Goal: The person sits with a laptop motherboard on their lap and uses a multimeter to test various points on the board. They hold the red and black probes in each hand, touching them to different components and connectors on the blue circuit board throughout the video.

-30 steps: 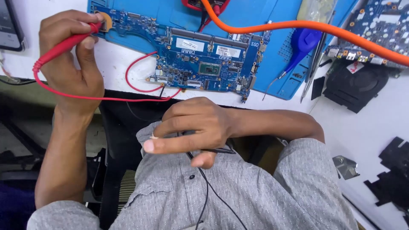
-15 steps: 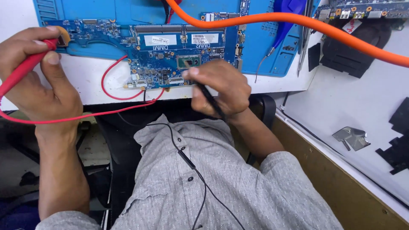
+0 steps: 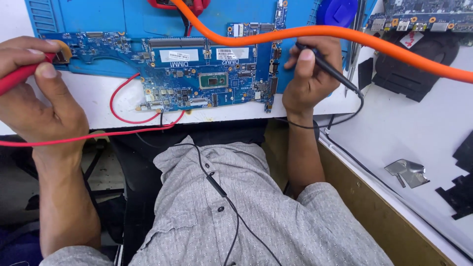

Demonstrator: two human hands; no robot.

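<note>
A white counter (image 3: 394,128) carries a blue work mat (image 3: 123,17) along its far side. On the mat and counter edge lies a blue circuit board (image 3: 197,81). Black flat pieces (image 3: 460,189) and a small metal bracket (image 3: 406,171) lie to the right.

The red probe (image 3: 19,78) runs out past the left edge, so its rear end is unseen, and its tip is covered by the left hand (image 3: 37,101) at the board's corner. The black probe (image 3: 327,69) has its tip hidden behind the right hand (image 3: 308,79). The orange cable (image 3: 345,34) leaves at the top and right edges. A second circuit board (image 3: 423,17) is cut off at the top. The black pieces (image 3: 460,189) on the desk (image 3: 419,133) are clipped by the right edge. Small parts on the blue circuit board (image 3: 197,79) are too fine to tell.
</note>
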